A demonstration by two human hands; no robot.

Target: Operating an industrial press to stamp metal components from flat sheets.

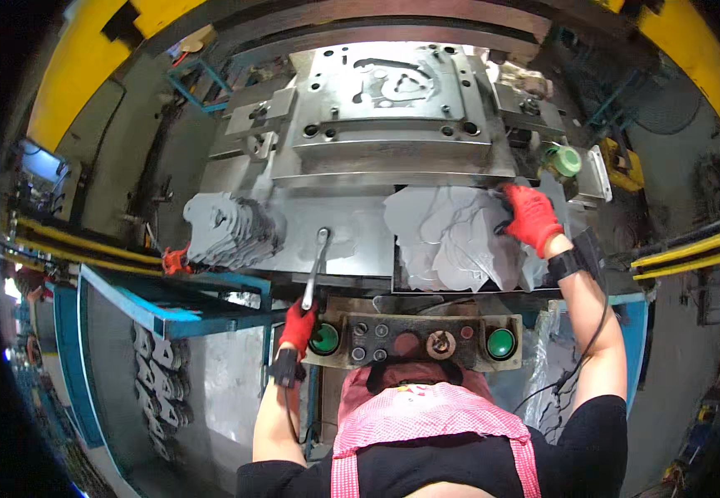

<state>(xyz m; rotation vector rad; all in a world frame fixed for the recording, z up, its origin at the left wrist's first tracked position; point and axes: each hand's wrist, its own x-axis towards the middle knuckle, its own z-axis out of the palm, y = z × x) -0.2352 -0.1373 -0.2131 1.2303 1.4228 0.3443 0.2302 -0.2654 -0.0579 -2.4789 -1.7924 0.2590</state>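
Note:
My left hand [297,326], in a red glove, is closed round the handle of a long silver ratchet wrench [318,270]. The round head of this tool points away from me over the bare metal plate [360,236]. To the right, flat grey sheet-metal blanks [451,232] lie in an overlapping pile. My right hand [533,220], also red-gloved, is at the far right of that pile, fingers and thumb curled at the edge of a blank. Its fingertips are partly hidden. A stack of cut metal pieces [225,231] stands on the plate's left side.
Beyond the plate sits a press die [393,149] with holes and a shaped recess. A control panel [410,339] with green buttons is close to me. Blue metal carts [169,319] flank it. A green-capped container [563,160] stands at the right, and yellow press columns [82,83] rise both sides.

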